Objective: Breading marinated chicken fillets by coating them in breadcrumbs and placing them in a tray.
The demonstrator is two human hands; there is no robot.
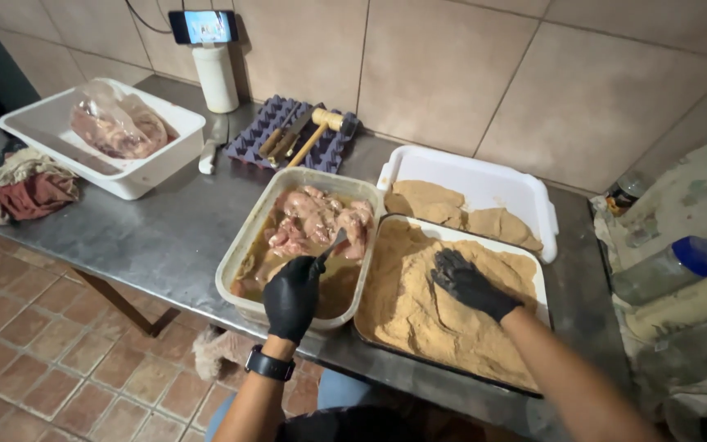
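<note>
The clear rectangular plastic tub of raw meat pieces in brownish marinade [288, 245] sits in the middle of the grey steel surface [165, 229], and the person's left hand in a black glove [292, 295] hangs over its near rim, the grip closed round the handle of a thin metal utensil [333, 244] whose tip reaches toward the meat (I cannot make out whether it is a fork or tongs). A black watch [269, 364] sits on that wrist. Just beside the tub, touching its right wall, lies the white tray heaped with tan breadcrumbs [452, 303]. The right hand, also in a black glove [468, 282], rests flat on the crumbs with the fingers spread and pinching nothing.

Behind that tray stands a second white plastic tub with lower mounds of the same crumbs [472, 200]. Farther back against the tiled wall lies a purple egg carton [288, 135] carrying a wooden mallet [321, 131]. At the far left end is a white rectangular bin holding a clear bag of raw meat [108, 135], with a bundle of crumpled rags [22, 188] near it. A phone [203, 26] is propped on a white cylinder [216, 78] by the wall.
</note>
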